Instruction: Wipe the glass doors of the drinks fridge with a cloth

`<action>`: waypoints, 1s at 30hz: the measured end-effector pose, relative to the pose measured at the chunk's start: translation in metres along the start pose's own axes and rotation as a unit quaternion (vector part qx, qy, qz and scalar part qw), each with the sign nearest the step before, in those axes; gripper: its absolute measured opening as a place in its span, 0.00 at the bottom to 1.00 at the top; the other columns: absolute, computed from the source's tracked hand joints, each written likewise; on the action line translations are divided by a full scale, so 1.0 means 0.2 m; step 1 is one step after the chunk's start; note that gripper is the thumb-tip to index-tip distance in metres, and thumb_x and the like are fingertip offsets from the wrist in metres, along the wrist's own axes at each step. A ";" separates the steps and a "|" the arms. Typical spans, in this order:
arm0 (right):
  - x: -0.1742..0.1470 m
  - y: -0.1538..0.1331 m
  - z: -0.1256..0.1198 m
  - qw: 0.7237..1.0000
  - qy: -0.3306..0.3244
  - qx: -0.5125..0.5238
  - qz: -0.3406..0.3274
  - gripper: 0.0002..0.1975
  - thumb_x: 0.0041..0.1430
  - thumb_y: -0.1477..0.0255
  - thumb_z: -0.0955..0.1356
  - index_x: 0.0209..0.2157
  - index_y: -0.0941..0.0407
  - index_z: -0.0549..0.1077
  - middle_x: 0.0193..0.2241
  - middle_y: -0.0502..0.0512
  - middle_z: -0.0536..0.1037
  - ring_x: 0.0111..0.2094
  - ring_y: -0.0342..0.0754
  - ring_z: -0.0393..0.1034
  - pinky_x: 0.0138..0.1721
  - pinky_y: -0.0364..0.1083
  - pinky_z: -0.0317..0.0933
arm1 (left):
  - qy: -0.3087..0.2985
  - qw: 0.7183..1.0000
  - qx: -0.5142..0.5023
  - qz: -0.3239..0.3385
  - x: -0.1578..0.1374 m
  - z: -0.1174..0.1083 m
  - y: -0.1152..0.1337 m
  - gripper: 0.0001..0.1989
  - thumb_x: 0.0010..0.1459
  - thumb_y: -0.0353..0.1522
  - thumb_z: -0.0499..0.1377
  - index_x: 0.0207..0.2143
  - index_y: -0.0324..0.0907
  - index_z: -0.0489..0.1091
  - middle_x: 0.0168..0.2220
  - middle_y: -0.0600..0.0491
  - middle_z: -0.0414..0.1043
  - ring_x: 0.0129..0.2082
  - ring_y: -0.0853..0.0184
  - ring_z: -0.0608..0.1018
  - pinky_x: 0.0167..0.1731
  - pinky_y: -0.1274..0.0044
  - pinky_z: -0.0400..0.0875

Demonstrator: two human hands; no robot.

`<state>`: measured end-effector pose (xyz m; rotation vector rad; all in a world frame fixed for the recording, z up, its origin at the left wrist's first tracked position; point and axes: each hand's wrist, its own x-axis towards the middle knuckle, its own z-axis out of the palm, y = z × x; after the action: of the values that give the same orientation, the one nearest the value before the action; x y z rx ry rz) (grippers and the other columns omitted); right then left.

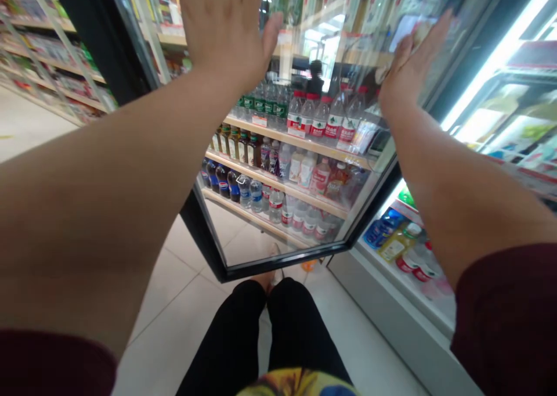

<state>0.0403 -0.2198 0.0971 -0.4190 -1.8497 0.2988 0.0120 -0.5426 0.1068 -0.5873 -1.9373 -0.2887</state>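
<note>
The black-framed glass door (287,262) of a drinks cooler stands swung out at an angle before me. My left hand (226,30) is spread flat on or just in front of the upper left glass, its fingertips cut off by the top edge. At the upper right, my right hand (409,65) lies against the glass with fingers stretched out. A pale patch (420,33) shows between its thumb and fingers; I cannot tell whether it is a cloth or a reflection. Shelves of bottles show in the glass, with red-capped water bottles (319,117) and dark cola bottles (223,180).
At right, the lit cooler holds a blue bottle (383,227) and a yellow drink bottle (398,242) above its grey base (383,291). Stocked store shelves (47,53) run along the left. Pale floor tiles (169,291) lie around my black-trousered legs (235,338).
</note>
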 end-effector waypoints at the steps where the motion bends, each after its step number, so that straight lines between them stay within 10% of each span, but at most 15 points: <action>1: -0.06 0.03 0.01 1.000 0.000 0.002 0.002 0.36 0.81 0.67 0.54 0.76 0.76 0.37 0.79 0.68 0.38 0.81 0.47 0.31 0.81 0.47 0.27 | -0.006 1.000 0.021 -0.017 0.02 0.01 0.00 0.47 0.60 0.32 0.56 0.79 0.38 0.41 0.80 0.52 0.24 0.78 0.44 0.28 0.61 0.65 -0.03; 7: -0.13 0.14 0.02 0.999 -0.028 0.024 0.022 0.36 0.81 0.67 0.53 0.77 0.76 0.37 0.79 0.69 0.37 0.81 0.46 0.30 0.81 0.50 0.25 | 0.015 1.000 0.008 -0.024 0.06 0.07 -0.02 0.50 0.59 0.36 0.59 0.80 0.45 0.40 0.80 0.61 0.22 0.78 0.50 0.26 0.61 0.66 -0.04; 12: 0.03 0.08 -0.02 0.997 -0.022 0.012 0.080 0.36 0.82 0.65 0.49 0.76 0.78 0.36 0.79 0.71 0.37 0.81 0.50 0.30 0.80 0.49 0.24 | 0.009 1.000 0.026 -0.002 -0.01 0.01 0.01 0.45 0.64 0.37 0.52 0.79 0.40 0.38 0.80 0.54 0.26 0.78 0.47 0.30 0.73 0.51 0.14; 18: -0.12 0.18 0.02 0.998 -0.016 0.020 0.062 0.34 0.81 0.68 0.51 0.77 0.76 0.38 0.79 0.68 0.37 0.81 0.47 0.30 0.81 0.52 0.26 | -0.015 0.999 0.032 -0.027 0.04 0.02 0.02 0.50 0.61 0.33 0.55 0.80 0.43 0.34 0.80 0.56 0.20 0.78 0.49 0.26 0.71 0.53 0.07; 24: -0.04 0.23 0.05 0.996 -0.004 0.036 0.085 0.35 0.81 0.66 0.50 0.76 0.78 0.38 0.79 0.71 0.39 0.81 0.49 0.32 0.81 0.54 0.25 | 0.033 0.998 -0.054 0.026 -0.04 -0.02 0.01 0.42 0.68 0.38 0.54 0.79 0.33 0.45 0.80 0.51 0.36 0.78 0.40 0.34 0.74 0.49 0.14; 30: -0.25 0.40 0.11 0.995 -0.004 0.075 0.072 0.36 0.77 0.69 0.56 0.77 0.73 0.42 0.79 0.68 0.40 0.81 0.45 0.32 0.81 0.51 0.28 | 0.008 1.000 -0.021 0.016 -0.05 -0.05 0.03 0.44 0.67 0.33 0.55 0.79 0.35 0.42 0.80 0.50 0.31 0.78 0.40 0.33 0.72 0.45 0.16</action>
<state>0.0441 -0.1687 0.0150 -0.4471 -1.7937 0.5349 0.0270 -0.5447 0.1015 -0.6408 -1.9093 -0.3148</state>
